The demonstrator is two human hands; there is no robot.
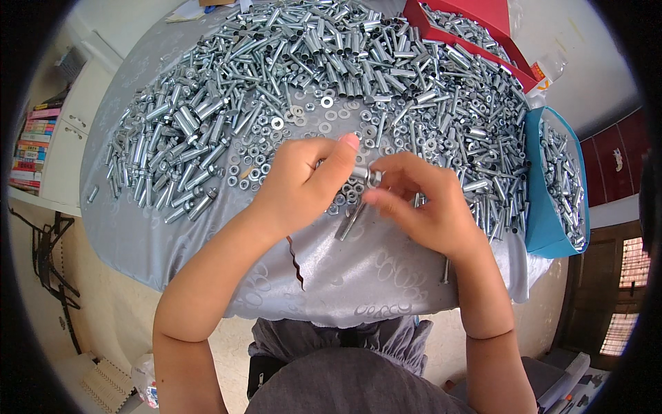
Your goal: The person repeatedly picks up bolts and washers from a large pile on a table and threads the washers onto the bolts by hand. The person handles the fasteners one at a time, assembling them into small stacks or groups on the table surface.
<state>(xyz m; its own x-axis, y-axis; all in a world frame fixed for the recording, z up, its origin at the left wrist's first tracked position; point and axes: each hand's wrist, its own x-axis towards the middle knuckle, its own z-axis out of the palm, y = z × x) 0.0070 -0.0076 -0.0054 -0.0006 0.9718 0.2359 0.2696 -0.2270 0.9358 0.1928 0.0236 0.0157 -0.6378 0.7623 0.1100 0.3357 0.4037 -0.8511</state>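
Observation:
My left hand (307,172) is closed around a silver expansion bolt (361,172), its thumb lying along the top. The bolt's nut end points right, where the bent fingers and thumb of my right hand (427,200) pinch at it. Part of the bolt is hidden inside my left hand. Just below the hands, loose hex nuts (353,190) lie together on the cloth, with a metal piece (348,224) slanting toward me. Flat washers (325,127) are scattered beyond my hands.
A large heap of metal sleeves and bolts (338,52) spreads across the grey tablecloth (331,297). Bolts with sleeves (186,121) are piled at left. A red box (527,74) and a blue bag (541,172), both holding hardware, stand at right. A wavy dark strip (296,262) lies in front.

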